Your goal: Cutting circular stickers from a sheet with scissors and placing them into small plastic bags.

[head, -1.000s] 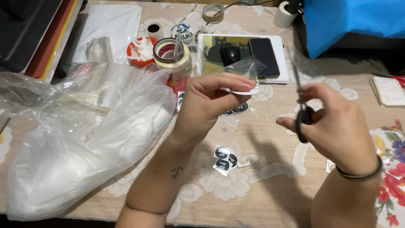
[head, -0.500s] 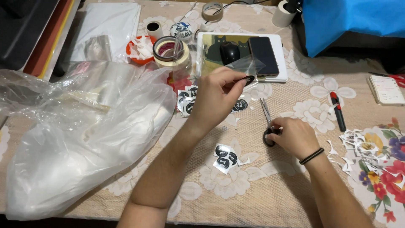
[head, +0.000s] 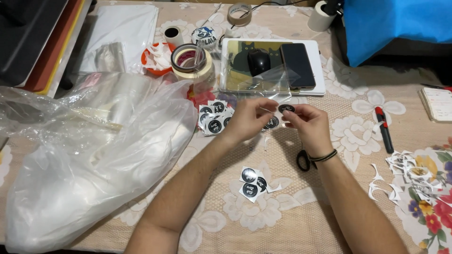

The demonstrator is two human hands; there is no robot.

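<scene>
— Head view, biggest first: what's done?

— A large crumpled plastic bag (head: 89, 155) fills the table's (head: 292, 221) left. Two stacks of cut round stickers lie there, one pile (head: 214, 117) by the left hand (head: 249, 120), another (head: 253, 183) nearer the viewer; paper trimmings (head: 409, 174) sit right, scissors (head: 303, 160) set down.

— And now?

— Both hands' grip is pinching a small clear sleeve (head: 268, 84), the right hand (head: 306, 122) also holding one black round sticker (head: 286, 108) at its mouth. Likely many remain unbagged.

Black round stickers (head: 214, 117) with white lettering lie on a beige desk (head: 282, 221) patterned with cream flowers. At three o'clock a red-and-black knife (head: 384, 129); at one o'clock blue cloth (head: 400, 23); at eleven o'clock an orange bowl (head: 147, 59).
</scene>
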